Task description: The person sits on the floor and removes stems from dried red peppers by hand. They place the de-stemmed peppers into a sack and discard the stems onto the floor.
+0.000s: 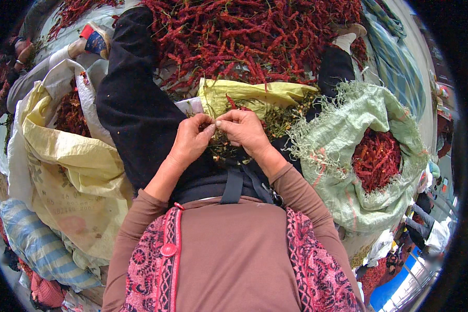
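My left hand [191, 139] and my right hand [247, 132] meet over my lap, thumbs and forefingers pinched together tip to tip. Whatever lies between the fingertips is too small to make out. A red chili [231, 101] shows just beyond the right hand's knuckles; whether that hand holds it or it lies behind, I cannot tell. Under and beside the hands are green-brown stems and leafy scraps [283, 124], on and around a yellow sack [255, 92]. Beyond that sack spreads a large heap of dried red chilies [239, 39].
At my right stands a pale green woven sack [343, 200] with a frayed mouth, holding red chilies [377, 160]. A cream and yellow sack [83, 203] with dark red contents is at my left. A blue-striped sack [41, 242] lies behind it. Another person's foot [96, 40] is at upper left.
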Available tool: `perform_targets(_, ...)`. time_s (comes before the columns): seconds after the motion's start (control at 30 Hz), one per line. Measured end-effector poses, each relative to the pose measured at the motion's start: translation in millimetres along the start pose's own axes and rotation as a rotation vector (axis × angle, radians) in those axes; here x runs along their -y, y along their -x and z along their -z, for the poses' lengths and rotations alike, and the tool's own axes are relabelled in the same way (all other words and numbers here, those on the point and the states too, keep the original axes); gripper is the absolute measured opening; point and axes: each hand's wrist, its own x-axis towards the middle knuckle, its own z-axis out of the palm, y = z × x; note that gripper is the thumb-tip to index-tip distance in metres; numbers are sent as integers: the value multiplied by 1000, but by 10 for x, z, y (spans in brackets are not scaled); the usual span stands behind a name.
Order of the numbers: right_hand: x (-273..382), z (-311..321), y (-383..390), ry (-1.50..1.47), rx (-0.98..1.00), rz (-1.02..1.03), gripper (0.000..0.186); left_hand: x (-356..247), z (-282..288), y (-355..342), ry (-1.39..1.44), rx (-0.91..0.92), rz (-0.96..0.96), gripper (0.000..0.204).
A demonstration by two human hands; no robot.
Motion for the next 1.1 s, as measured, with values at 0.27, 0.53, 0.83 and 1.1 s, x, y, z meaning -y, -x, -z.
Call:
perform_targets(0.27,-115,98,-54,1127,-260,765,13,5,75,7,492,-70,121,6)
perform_targets(0.53,-97,65,-50,1230,-240,798,6,-5,10,-17,99,-66,133,10)
perform_targets(0.83,-62,-30,25,1394,-149,786,5,-97,-15,13,-304,-25,-131,14)
perform_targets(1.1,59,-57,158,1404,-131,788,5,-164,-84,32,-270,-22,-96,17)
